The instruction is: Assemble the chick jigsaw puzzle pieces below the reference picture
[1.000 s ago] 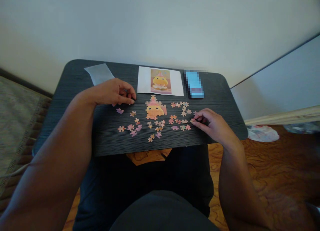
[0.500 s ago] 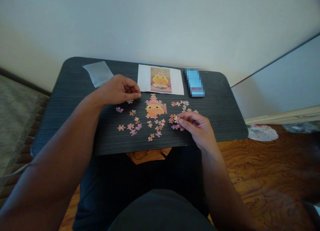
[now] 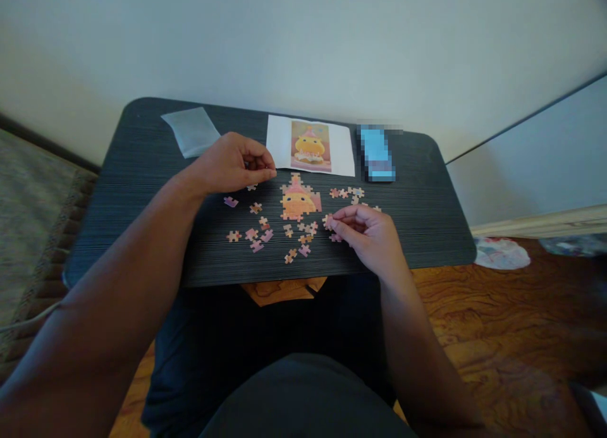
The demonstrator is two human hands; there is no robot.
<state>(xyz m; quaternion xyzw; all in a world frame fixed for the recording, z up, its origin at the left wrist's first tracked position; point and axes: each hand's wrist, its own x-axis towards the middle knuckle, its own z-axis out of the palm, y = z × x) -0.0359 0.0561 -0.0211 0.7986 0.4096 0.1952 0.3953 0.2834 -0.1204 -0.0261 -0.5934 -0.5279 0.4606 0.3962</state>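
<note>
The partly joined jigsaw puzzle (image 3: 300, 201) lies mid-table, showing a yellow character in a pink hat. My right hand (image 3: 367, 232) is at its lower right, thumb and forefinger pinched on a small puzzle piece (image 3: 327, 221). A pink piece (image 3: 335, 237) lies just under those fingers. My left hand (image 3: 241, 163) hovers or rests at the puzzle's upper left, fingers curled and thumb against forefinger; whatever may be between them is hidden. Several loose pieces (image 3: 257, 246) are scattered left of and below the puzzle, with more pieces (image 3: 344, 193) to its right.
Behind the puzzle lies a white sheet (image 3: 342, 150) with a printed reference picture (image 3: 310, 146). A clear plastic sleeve (image 3: 192, 131) is at the back left, a pixelated phone (image 3: 377, 153) at the back right. The dark table (image 3: 427, 204) stands against a wall.
My right hand has shifted a little left across the table with its fingers still pinched. My left hand has barely moved. The whole view has shifted slightly.
</note>
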